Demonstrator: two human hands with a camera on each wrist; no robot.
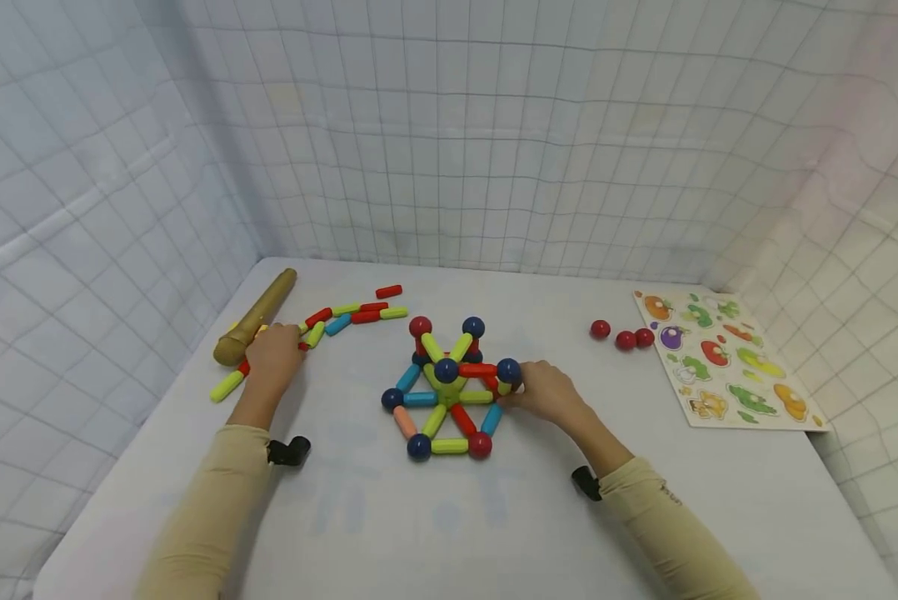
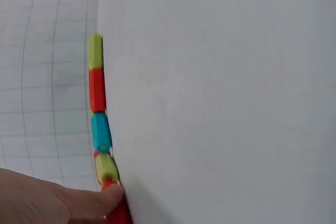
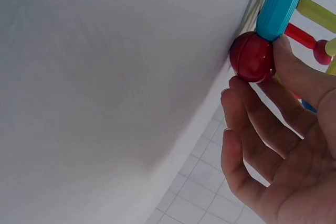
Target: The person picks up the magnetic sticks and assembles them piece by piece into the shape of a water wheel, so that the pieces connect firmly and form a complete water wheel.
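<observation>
A structure of coloured magnetic rods and balls (image 1: 449,397) stands in the middle of the table, a ring of rods at its base and dark blue balls raised on top. My right hand (image 1: 546,390) is at its right side. In the right wrist view, thumb and fingertips hold a red ball (image 3: 253,57) that has a blue rod (image 3: 281,4) joined to it. At the left, my left hand (image 1: 275,358) reaches into the loose rods. The left wrist view has its thumb on a red rod (image 2: 119,211), pinching it at the end of a line of rods.
Loose rods (image 1: 366,317) lie at the back left, beside a gold-brown stick with a thick end (image 1: 257,317). Several red balls (image 1: 625,340) sit to the right. A vegetable picture board (image 1: 726,358) lies at the far right. Gridded white cloth (image 1: 486,150) walls surround the table.
</observation>
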